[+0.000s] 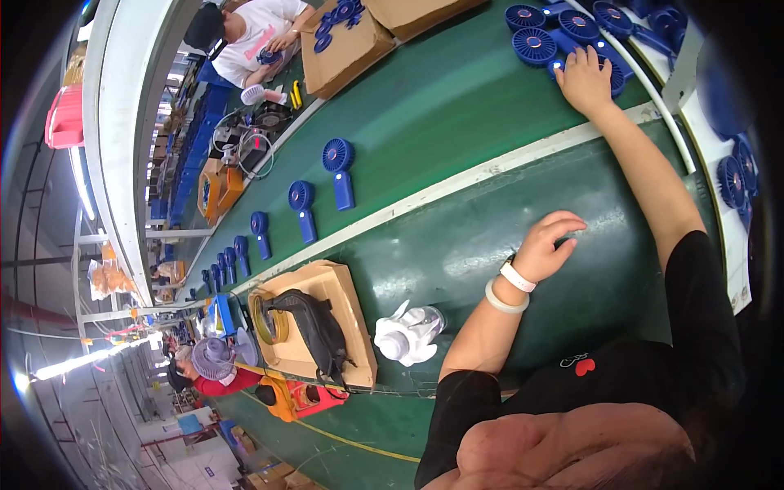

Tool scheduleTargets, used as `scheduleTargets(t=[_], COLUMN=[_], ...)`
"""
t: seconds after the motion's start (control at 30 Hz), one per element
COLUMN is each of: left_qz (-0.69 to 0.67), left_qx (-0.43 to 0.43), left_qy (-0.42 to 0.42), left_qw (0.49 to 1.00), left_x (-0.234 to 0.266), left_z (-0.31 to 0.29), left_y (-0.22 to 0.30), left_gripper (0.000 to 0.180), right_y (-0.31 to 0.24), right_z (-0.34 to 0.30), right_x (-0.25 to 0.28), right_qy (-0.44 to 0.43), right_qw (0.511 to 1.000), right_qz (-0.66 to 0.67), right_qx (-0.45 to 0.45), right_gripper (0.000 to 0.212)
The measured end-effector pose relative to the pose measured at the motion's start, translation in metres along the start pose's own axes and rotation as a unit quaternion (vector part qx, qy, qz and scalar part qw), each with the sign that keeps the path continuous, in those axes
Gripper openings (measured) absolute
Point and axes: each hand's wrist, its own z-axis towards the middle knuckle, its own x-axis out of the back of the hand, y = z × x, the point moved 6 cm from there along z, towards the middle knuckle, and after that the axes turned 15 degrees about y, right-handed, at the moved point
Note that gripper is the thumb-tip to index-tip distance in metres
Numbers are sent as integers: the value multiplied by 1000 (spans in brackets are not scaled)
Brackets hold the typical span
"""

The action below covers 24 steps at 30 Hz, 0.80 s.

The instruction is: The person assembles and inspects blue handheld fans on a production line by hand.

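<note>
My right hand (586,84) reaches to the far right, fingers spread over a group of blue handheld fans. Beneath and beside its palm lies one blue fan (617,80); other fans (535,46) (579,25) lie next to it. No firm grip shows. My left hand (545,247), with a watch and a pale bracelet at the wrist, hovers over the dark green tabletop (604,278). Its fingers are bent and apart, with nothing in them. Left of it a clear container with white wrapping (408,333) stands on the table.
A row of blue fans (301,208) lies along the green conveyor belt (425,106). A cardboard tray (359,351) at left holds a black bag (314,331) and a tape roll. Across the belt a co-worker (253,37) handles a fan beside cardboard boxes. A white tube (653,90) curves at right.
</note>
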Motion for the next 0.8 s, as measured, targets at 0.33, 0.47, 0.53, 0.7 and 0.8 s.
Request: scheduleTargets(t=[0.33,0.47,0.53,0.7,0.8], left_qz=[-73,-290,-362,-450,-363], left_qx=[123,187,235,263,263], left_qy=[31,164,203,114,143], left_qw=[989,924,879,846,882], left_x=[-4,13,15,10,15], left_z=[-8,-11,-13,-10,-6], left_y=[-19,-37,-44,-32,-34], left_gripper=[50,60,50,53,55], right_y=[-47,-62,-61,-55,-54], right_z=[-53,-99,-119,-143,-142], right_x=[56,51,69,107,107], right_qy=[-38,-331,-389,-477,-439], right_qw=[931,628,428,438,460], right_qz=[341,694,791,753,769], right_qx=[126,-119,-199,-114,-73], right_gripper=[50,44,48,49,43])
